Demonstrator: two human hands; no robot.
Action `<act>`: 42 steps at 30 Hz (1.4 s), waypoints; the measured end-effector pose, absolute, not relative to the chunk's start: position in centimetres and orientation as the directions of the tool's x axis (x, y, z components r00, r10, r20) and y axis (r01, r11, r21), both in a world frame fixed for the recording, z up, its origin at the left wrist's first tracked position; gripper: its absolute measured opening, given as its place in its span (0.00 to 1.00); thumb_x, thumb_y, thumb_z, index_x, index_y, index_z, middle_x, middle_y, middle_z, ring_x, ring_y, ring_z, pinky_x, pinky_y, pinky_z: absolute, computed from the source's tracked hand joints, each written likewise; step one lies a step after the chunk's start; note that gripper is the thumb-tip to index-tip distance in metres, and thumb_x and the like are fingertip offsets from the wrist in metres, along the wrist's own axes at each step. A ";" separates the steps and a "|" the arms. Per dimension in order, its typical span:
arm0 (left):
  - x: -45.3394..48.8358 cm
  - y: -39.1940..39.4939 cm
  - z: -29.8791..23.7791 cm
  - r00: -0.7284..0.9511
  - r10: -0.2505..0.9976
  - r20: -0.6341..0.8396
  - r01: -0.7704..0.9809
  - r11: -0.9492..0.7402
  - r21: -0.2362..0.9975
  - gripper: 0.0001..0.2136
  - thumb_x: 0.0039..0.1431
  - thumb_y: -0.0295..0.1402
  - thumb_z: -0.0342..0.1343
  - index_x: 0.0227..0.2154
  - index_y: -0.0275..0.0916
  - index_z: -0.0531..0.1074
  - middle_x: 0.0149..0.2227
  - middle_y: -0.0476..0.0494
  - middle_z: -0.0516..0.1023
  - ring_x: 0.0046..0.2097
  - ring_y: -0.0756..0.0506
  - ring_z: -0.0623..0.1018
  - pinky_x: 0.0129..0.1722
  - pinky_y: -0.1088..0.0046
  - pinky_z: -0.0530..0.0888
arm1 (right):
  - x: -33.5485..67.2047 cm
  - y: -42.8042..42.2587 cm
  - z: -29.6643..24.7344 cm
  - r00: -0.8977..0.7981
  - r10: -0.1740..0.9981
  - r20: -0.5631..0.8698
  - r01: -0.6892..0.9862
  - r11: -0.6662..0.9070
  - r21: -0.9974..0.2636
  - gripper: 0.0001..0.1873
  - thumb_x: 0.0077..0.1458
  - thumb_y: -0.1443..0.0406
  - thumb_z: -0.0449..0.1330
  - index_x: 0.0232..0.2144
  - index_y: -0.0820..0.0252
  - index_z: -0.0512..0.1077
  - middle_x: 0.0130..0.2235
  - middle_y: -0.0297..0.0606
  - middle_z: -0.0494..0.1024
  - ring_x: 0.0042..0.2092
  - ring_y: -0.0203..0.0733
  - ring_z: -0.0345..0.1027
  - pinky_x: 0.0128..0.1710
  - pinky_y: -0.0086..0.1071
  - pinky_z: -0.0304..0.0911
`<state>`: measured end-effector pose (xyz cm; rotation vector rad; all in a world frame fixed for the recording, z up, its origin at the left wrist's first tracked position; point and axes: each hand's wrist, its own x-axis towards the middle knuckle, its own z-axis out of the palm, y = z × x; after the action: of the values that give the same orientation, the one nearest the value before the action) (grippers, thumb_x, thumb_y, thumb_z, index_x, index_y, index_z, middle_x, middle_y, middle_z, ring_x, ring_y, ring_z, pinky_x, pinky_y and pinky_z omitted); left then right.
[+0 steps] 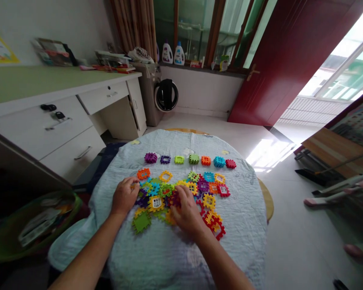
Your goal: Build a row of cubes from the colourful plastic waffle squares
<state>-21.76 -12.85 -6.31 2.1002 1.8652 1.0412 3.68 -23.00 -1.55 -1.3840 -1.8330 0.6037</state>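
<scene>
A loose heap of toothed plastic building tiles in many colours lies mid-table. At its left edge, my left hand (126,196) rests with fingers curled; a small orange-yellow bit shows at the fingertips, mostly hidden. My right hand (186,209) reaches over the heap's middle, fingers apart and pointing down among the tiles, somewhat blurred. Between the hands sit a yellow window tile (156,204) and a green tile (166,190). Nearest me on the left is a solid green tile (141,222). Red and yellow tiles (214,223) lie right of my right hand.
Behind the heap runs a row of tiles grouped by colour, from a purple stack (150,158) to a red stack (230,164). A pale blue cloth (242,225) covers the round table. A green basket (72,201) stands left; a washing machine (148,92) stands beyond.
</scene>
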 end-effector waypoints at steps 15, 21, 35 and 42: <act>-21.6 -13.0 -6.0 -0.014 0.916 0.402 0.817 -0.221 0.532 0.11 0.56 0.38 0.46 0.32 0.41 0.71 0.40 0.38 0.78 0.46 0.39 0.76 0.53 0.59 0.71 | 9.8 -19.2 -1.0 -0.103 0.985 0.137 0.837 0.160 -0.523 0.27 0.50 0.69 0.60 0.54 0.57 0.70 0.55 0.43 0.72 0.55 0.52 0.61 0.58 0.45 0.56; -21.5 -13.1 -5.7 -0.019 0.917 0.399 0.818 -0.215 0.533 0.11 0.56 0.38 0.46 0.32 0.40 0.71 0.40 0.38 0.78 0.46 0.38 0.76 0.52 0.59 0.71 | 10.8 -17.9 -1.0 -0.122 0.992 -0.041 0.906 0.094 -0.414 0.32 0.46 0.68 0.64 0.56 0.59 0.68 0.54 0.47 0.70 0.53 0.52 0.60 0.55 0.42 0.56; -21.3 -13.3 -5.4 -0.028 0.916 0.399 0.806 -0.216 0.552 0.11 0.57 0.37 0.46 0.32 0.40 0.72 0.40 0.38 0.78 0.46 0.39 0.76 0.52 0.59 0.71 | 6.1 -13.6 1.7 -0.306 0.932 -0.194 0.903 0.220 -0.369 0.29 0.49 0.56 0.66 0.51 0.61 0.71 0.49 0.49 0.70 0.51 0.52 0.64 0.50 0.41 0.59; -21.3 -13.3 -5.6 -0.037 0.918 0.394 0.805 -0.207 0.556 0.10 0.57 0.37 0.47 0.32 0.40 0.72 0.40 0.39 0.78 0.46 0.39 0.76 0.52 0.59 0.71 | 5.7 -13.3 1.5 -0.326 0.922 -0.208 0.920 0.260 -0.292 0.21 0.56 0.53 0.58 0.47 0.60 0.75 0.46 0.50 0.76 0.48 0.52 0.68 0.48 0.41 0.60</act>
<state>-21.34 -13.25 -5.56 2.0629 1.8696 1.0703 5.66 -13.31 1.45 -1.8207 -2.4900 0.5725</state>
